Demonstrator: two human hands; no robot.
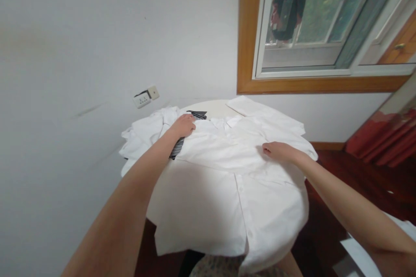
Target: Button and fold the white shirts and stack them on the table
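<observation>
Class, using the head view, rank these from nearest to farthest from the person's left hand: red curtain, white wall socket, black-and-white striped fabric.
1. Black-and-white striped fabric: right by the left hand.
2. White wall socket: beyond the hand, to its left.
3. Red curtain: at the far right.

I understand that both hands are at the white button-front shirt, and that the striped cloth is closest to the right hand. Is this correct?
Not quite: the head view shows the striped cloth closest to the left hand, not the right hand. Both hands are at the white button-front shirt.
</observation>
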